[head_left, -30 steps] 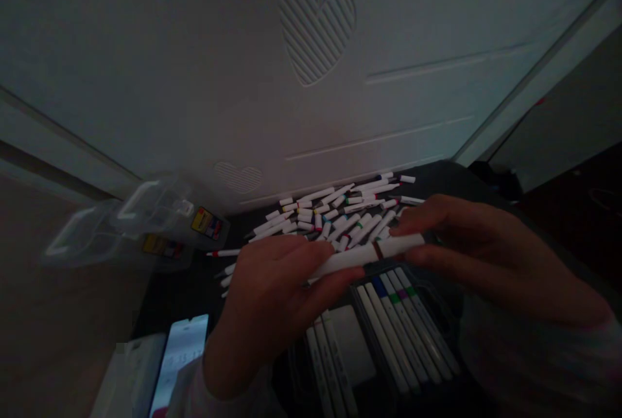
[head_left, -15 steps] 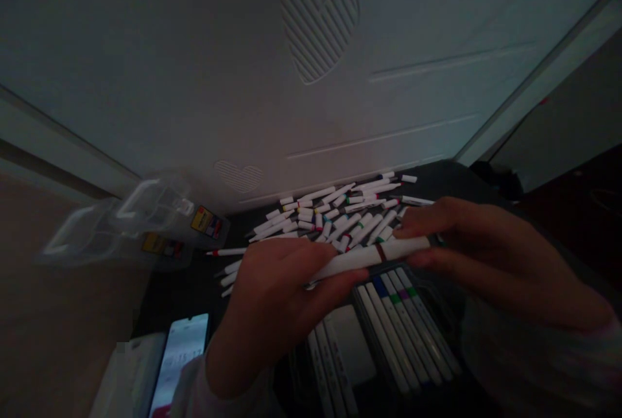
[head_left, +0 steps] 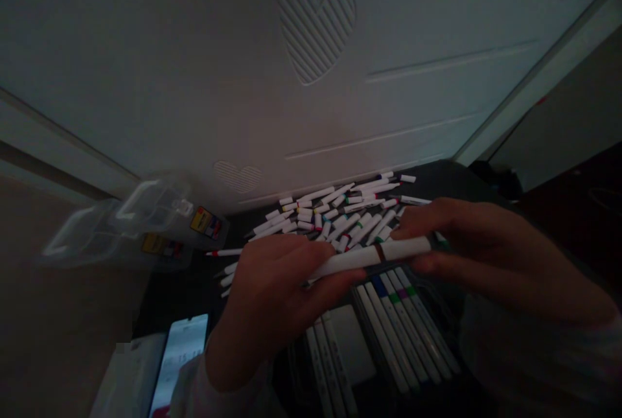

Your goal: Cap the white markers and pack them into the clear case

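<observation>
A white marker [head_left: 352, 260] with a brown band lies nearly level between my two hands, above the dark table. My left hand [head_left: 272, 304] is closed around its left end, thumb below and fingers above. At the other end, the thumb and fingers of my right hand [head_left: 490, 259] pinch the marker near its tip. Beneath them, a row of white markers [head_left: 401, 327] with some coloured bands lies in a dark case, beside several more white markers [head_left: 330, 363] and a pale block [head_left: 350, 340]. Just behind my hands spreads a heap of loose markers and caps [head_left: 335, 210].
Two clear plastic boxes [head_left: 150, 207] with yellow labels stand at the left. A lit phone [head_left: 182, 353] lies at the lower left by a white object [head_left: 129, 372]. A white panel [head_left: 233, 81] with heart reliefs rises behind the table.
Both hands keep their hold on the marker, almost unmoved. The right fingertips have shifted slightly along its end, and the view has moved a little.
</observation>
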### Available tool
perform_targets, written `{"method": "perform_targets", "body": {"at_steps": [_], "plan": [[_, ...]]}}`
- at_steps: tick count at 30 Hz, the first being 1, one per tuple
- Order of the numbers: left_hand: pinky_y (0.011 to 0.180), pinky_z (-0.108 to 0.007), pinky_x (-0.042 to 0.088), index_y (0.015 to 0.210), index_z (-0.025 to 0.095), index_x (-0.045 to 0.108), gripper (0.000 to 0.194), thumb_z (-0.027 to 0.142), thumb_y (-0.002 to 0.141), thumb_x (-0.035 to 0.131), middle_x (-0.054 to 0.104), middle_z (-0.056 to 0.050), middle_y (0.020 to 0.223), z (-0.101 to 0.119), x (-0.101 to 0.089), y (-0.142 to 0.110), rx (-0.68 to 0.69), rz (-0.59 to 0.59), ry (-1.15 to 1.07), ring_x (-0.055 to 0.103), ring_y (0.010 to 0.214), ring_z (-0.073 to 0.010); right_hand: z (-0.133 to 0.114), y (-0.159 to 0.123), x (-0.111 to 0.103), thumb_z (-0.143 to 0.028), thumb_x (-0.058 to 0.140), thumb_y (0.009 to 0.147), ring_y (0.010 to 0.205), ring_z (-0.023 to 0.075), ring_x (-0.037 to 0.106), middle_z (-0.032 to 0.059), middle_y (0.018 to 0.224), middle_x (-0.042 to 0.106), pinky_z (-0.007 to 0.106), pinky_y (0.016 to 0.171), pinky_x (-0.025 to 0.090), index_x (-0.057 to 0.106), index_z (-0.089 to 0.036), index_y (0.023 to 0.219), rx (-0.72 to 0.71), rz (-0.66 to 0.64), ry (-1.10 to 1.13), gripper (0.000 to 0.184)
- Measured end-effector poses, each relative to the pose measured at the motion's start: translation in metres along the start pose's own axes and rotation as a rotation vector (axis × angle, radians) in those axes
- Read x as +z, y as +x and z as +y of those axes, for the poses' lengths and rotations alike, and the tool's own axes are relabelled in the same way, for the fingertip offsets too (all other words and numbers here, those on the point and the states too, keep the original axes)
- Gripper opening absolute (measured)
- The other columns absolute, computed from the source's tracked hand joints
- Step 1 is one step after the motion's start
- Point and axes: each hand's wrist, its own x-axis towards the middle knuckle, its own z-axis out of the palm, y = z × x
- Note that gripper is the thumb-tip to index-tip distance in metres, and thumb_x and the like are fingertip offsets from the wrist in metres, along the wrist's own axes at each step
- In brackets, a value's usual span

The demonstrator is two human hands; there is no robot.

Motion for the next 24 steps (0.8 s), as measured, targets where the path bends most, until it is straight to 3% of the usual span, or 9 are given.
{"method": "perform_targets", "body": {"at_steps": [4,7,10,13,17,24], "plan": [[0.047,-0.023,0.033,0.063,0.019,0.056,0.033,0.042,0.083,0.045,0.053,0.004,0.049,0.001,-0.002,0.001,0.018,0.000,-0.021,0.049,0.047,-0.0089,0.003,-0.003,-0.003,-0.028,0.065,0.070,0.077,0.0140,0.058,-0.0002,0.083,0.063,0.022,0.064,0.046,0.062,-0.026,0.092,-0.004,0.011,0.099,0.022],[0.049,-0.023,0.033,0.063,0.018,0.057,0.034,0.043,0.083,0.044,0.055,0.003,0.051,0.004,0.000,0.000,0.009,-0.030,0.000,0.050,0.048,-0.0091,0.007,-0.005,0.001,-0.038,0.058,0.074,0.081,0.0161,0.056,0.0002,0.087,0.060,0.026,0.070,0.044,0.059,-0.030,0.101,0.004,0.061,0.262,0.028],[0.048,-0.025,0.032,0.063,0.018,0.057,0.034,0.044,0.082,0.046,0.056,0.003,0.052,0.008,0.007,-0.001,0.033,-0.068,0.016,0.050,0.049,-0.0100,0.008,-0.001,0.012,-0.045,0.046,0.080,0.082,0.0169,0.053,0.0011,0.086,0.058,0.029,0.073,0.043,0.058,-0.029,0.101,0.038,0.254,0.490,0.029],[0.048,-0.026,0.030,0.066,0.019,0.057,0.031,0.044,0.081,0.047,0.055,0.003,0.053,0.011,0.017,-0.002,0.083,-0.115,0.016,0.050,0.051,-0.0116,0.005,0.006,0.024,-0.048,0.043,0.081,0.077,0.0162,0.052,0.0010,0.078,0.056,0.031,0.073,0.041,0.060,-0.027,0.088,0.128,0.400,0.685,0.028],[0.047,-0.028,0.026,0.064,0.021,0.054,0.030,0.043,0.082,0.046,0.051,0.004,0.052,0.013,0.023,-0.003,0.110,-0.187,0.043,0.048,0.049,-0.0128,0.003,0.012,0.033,-0.045,0.042,0.083,0.069,0.0128,0.050,-0.0003,0.071,0.054,0.027,0.066,0.040,0.059,-0.023,0.081,0.184,0.359,0.834,0.028],[0.047,-0.028,0.025,0.065,0.021,0.053,0.029,0.043,0.083,0.045,0.050,0.004,0.053,0.015,0.022,-0.003,0.142,-0.192,0.082,0.047,0.049,-0.0135,0.004,0.013,0.032,-0.037,0.044,0.083,0.067,0.0108,0.050,-0.0010,0.070,0.055,0.024,0.065,0.040,0.059,-0.020,0.079,0.251,0.280,0.850,0.024]]}}
